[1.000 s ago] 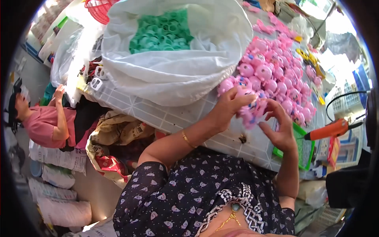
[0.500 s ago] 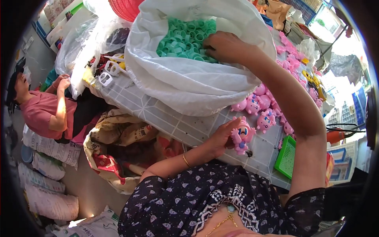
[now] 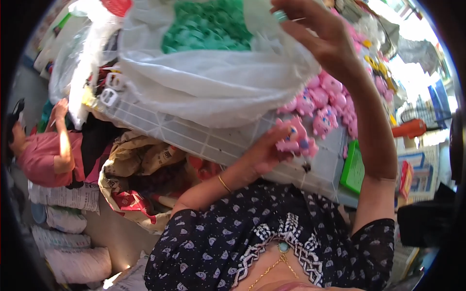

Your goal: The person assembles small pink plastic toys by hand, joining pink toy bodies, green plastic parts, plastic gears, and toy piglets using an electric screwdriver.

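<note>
My left hand (image 3: 264, 153) grips a pink plastic toy figure (image 3: 300, 137) above the near edge of the grey table (image 3: 213, 143); the toy lies tilted on its side. Raised at the right rim of a white sack (image 3: 208, 80), my right hand (image 3: 323, 39) pinches a small green plastic ring (image 3: 280, 16) at its fingertips. Many loose green rings (image 3: 208, 29) fill the open sack. To the right of the sack, several more pink toy figures (image 3: 325, 121) lie heaped on the table.
A green basket (image 3: 353, 167) sits at the table's right edge, near an orange-handled tool (image 3: 410, 128). White plastic parts (image 3: 109, 97) lie left of the sack. Below stands an open paper sack (image 3: 114, 194). A co-worker in pink (image 3: 46, 157) is at far left, above stacked sacks (image 3: 80, 264).
My right hand has come out of the sack, moving up and right with a green ring. The toy in my left hand has turned from upright to sideways. The whole view has shifted slightly.
</note>
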Tool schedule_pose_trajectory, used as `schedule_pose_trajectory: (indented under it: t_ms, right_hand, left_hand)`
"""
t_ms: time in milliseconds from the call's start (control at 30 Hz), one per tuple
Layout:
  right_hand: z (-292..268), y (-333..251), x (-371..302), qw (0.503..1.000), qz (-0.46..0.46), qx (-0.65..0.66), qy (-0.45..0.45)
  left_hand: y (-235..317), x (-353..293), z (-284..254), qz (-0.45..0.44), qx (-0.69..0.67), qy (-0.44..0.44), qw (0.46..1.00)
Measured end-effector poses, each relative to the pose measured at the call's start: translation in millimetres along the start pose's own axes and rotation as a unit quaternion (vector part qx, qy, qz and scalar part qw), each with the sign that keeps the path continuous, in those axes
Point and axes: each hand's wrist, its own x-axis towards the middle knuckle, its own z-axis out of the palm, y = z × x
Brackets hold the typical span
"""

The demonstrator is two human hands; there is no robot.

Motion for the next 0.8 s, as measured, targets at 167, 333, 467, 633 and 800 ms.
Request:
schedule_pose_trajectory:
  t_ms: [167, 333, 467, 633, 800]
  right_hand:
    - [-63.2, -38.1, -126.4, 0.978, 0.186, 0.087, -0.027]
    - [-74.2, -56.1, -217.4, 0.929, 0.343, 0.135, 0.039]
    - [-74.1, -66.8, -240.4, 0.932, 0.342, 0.111, 0.046]
    - [-78.9, -69.4, -259.1, 0.943, 0.313, 0.086, 0.071]
    - [-85.1, -68.8, -270.9, 0.942, 0.319, 0.036, 0.098]
  left_hand:
    - [8.2, 9.3, 8.9, 0.024, -0.014, -0.021, 0.999]
    - [-5.2, 22.5, 13.7, 0.013, 0.0, -0.033, 0.999]
    - [-14.8, 26.4, 27.6, 0.003, -0.004, -0.038, 0.999]
    - [-24.4, 32.5, 32.3, -0.006, 0.024, -0.039, 0.999]
    - [-28.9, 38.8, 33.5, -0.02, 0.031, -0.019, 0.999]
